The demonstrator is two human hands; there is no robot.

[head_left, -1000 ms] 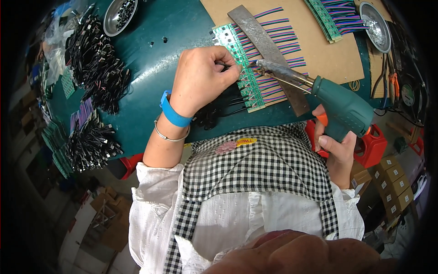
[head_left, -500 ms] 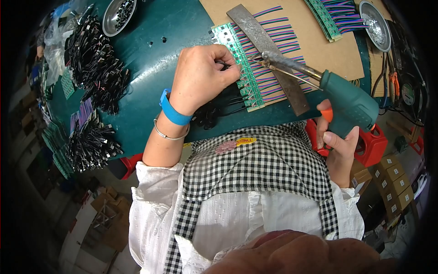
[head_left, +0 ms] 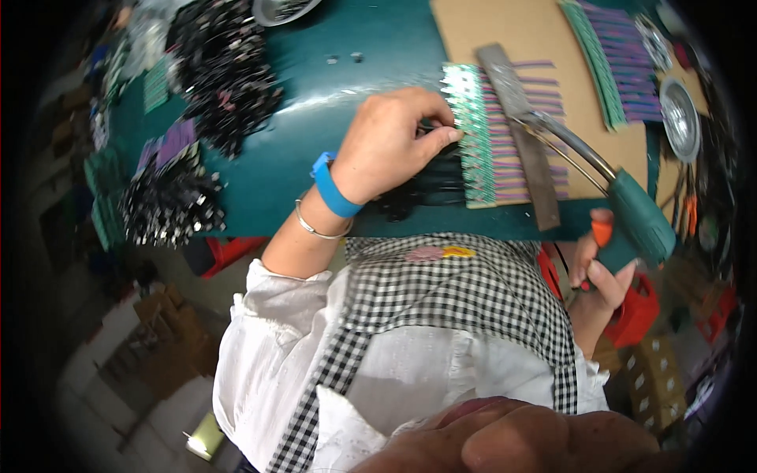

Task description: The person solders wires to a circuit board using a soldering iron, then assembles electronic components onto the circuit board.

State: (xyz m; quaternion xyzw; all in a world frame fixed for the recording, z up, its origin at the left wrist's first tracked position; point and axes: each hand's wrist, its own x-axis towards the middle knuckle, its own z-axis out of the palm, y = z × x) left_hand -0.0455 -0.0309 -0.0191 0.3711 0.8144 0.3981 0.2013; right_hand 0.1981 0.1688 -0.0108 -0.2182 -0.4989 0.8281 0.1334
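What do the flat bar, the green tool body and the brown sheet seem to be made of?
Flat bar: probably metal, dull, by its patchy grey surface.
Green tool body: likely plastic, smooth, by its even colour.
Brown sheet: perhaps cardboard or fibreboard, by its matte tan surface.

Surface point(head_left: 339, 91): green top, slightly glossy, bright glare streak near centre. Upper right: tan cardboard sheet point(head_left: 489, 24) laid flat on it. Left of the sheet, well apart: two small pieces, one point(head_left: 357, 57) just beside the other point(head_left: 332, 59); type too blurred to tell. Top edge: metal bowl point(head_left: 276, 20), cut off by the frame. Left: large tangled heap of black cables point(head_left: 225, 71); nearer the person, second bundle point(head_left: 175, 205), black with pale tips, purple wires at its far end. Near edge, centre: dark cables point(head_left: 402, 203), blurred. Far left: small green panel point(head_left: 156, 83).
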